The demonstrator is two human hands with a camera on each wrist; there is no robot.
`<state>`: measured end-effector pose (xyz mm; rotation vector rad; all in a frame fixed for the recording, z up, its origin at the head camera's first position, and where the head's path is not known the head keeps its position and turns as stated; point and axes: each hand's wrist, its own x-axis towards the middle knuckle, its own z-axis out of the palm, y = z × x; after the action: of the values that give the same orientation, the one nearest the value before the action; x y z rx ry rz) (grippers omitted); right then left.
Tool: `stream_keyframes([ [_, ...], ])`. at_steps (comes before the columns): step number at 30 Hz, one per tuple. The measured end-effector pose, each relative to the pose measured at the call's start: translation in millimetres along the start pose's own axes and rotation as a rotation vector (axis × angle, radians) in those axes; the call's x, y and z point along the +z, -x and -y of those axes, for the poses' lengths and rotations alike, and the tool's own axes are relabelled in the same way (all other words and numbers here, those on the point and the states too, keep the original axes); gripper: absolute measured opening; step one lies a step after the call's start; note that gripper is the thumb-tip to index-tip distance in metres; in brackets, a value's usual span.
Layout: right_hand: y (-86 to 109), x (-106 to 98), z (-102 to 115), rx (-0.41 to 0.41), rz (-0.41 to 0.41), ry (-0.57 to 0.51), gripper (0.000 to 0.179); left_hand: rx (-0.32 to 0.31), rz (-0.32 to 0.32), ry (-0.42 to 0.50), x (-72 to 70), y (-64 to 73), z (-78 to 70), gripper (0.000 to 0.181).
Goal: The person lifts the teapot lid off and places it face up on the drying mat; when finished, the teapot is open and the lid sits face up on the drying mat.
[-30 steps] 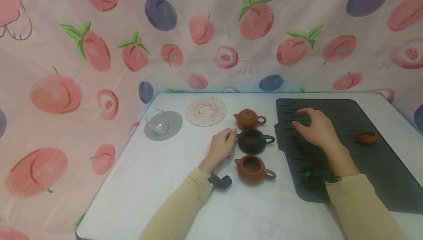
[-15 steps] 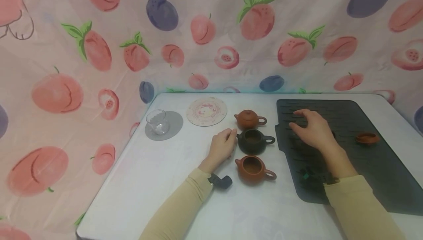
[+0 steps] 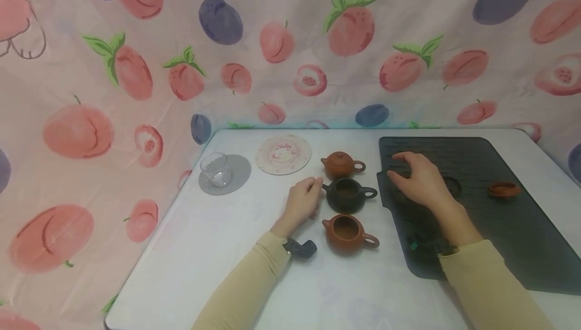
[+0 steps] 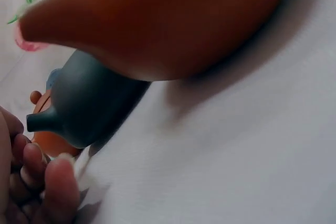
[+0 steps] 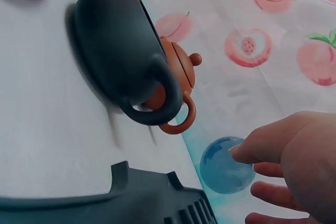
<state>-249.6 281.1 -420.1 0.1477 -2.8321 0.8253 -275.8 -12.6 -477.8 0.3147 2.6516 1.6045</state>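
My left hand (image 3: 304,200) rests on the table with loosely curled fingers, fingertips right at the spout of the black lidless teapot (image 3: 346,195). In the left wrist view its fingers (image 4: 60,184) lie just beside that spout. Behind the black pot stands a lidded reddish-brown teapot (image 3: 340,164); in front is an orange-brown lidless teapot (image 3: 346,234). All three handles point right. My right hand (image 3: 422,181), thumb and fingers spread in a C, hovers over the left part of the black tray (image 3: 504,249) and holds nothing. Past its wrist a dark round lid (image 3: 453,187) shows partly.
An orange-brown lid (image 3: 504,189) lies upturned on the tray's right side. At the table's back left, a clear glass cup (image 3: 215,169) stands on a grey round mat (image 3: 240,168). Beside it lies a pink patterned round coaster (image 3: 283,155). A fruit-print cloth (image 3: 272,83) hangs behind.
My right hand has moved left over the tray toward the teapots, uncovering the dark lid. The left hand has stayed nearly still by the black spout.
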Motion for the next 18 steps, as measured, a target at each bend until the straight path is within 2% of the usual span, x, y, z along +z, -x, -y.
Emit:
stream_keyframes([
  [7, 3.3, -1, 8, -0.005, 0.006, -0.023, 0.05, -0.065, 0.016, 0.079, -2.8, -6.4, 2.5, 0.045],
  [11, 5.7, 2, 14, -0.012, 0.008, -0.051, 0.049, -0.084, 0.025, 0.166, -1.9, -8.9, 3.2, 0.045],
  [14, 6.4, 5, 22, -0.026, 0.026, -0.08, 0.048, -0.108, 0.009, 0.216, -2.2, -11.2, 3.9, 0.044],
  [18, 4.1, 14, 32, -0.053, 0.055, -0.098, 0.046, -0.128, -0.016, 0.24, -4.8, -18.2, 4.1, 0.042],
])
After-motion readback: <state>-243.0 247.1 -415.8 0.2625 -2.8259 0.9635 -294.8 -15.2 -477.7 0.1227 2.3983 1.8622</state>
